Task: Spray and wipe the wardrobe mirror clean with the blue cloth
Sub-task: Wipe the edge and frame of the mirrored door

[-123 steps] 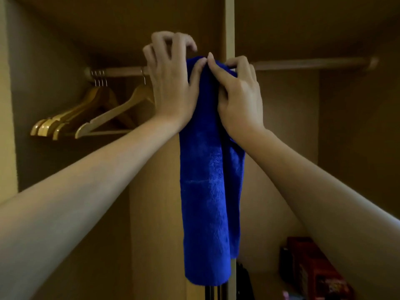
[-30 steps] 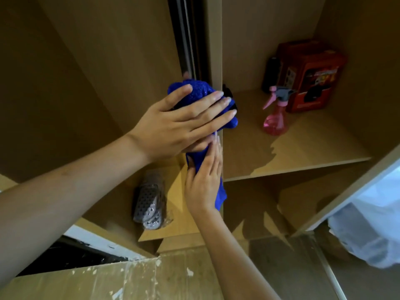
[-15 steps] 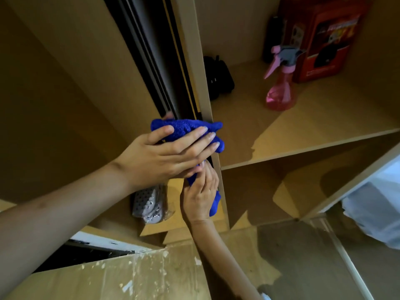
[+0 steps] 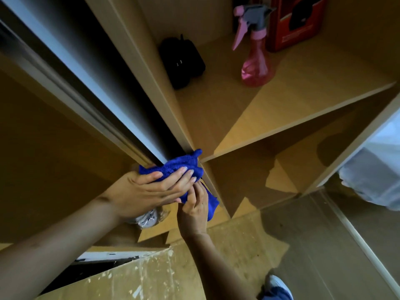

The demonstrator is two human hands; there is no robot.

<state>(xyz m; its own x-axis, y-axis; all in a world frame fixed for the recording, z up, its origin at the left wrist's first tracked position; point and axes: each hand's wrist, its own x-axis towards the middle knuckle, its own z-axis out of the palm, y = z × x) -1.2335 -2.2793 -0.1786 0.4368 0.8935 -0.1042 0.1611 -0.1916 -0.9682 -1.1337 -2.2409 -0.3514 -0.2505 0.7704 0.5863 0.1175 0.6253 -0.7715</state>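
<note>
The blue cloth [image 4: 184,164] is wrapped around the thin edge of the sliding wardrobe door [image 4: 97,83], low down near the bottom shelf. My left hand [image 4: 149,191] presses the cloth against the door edge from the left, fingers flat over it. Just below, my right hand [image 4: 194,208] pinches the hanging end of the cloth from the right. A pink spray bottle [image 4: 254,59] with a grey trigger stands on the shelf at the upper right, apart from both hands. The mirror face itself cannot be made out from this angle.
A black pouch [image 4: 181,61] and a red box [image 4: 296,20] sit on the wooden shelf [image 4: 303,100] with the bottle. A bagged grey item [image 4: 149,218] lies under my left hand. The floor [image 4: 238,245] is paint-spattered, with a sliding track [image 4: 357,241] at right and my shoe [image 4: 276,284] below.
Both hands have slid the cloth down the door edge, from the hanging rail at the top to near the bottom shelf. My view has tilted down with them.
</note>
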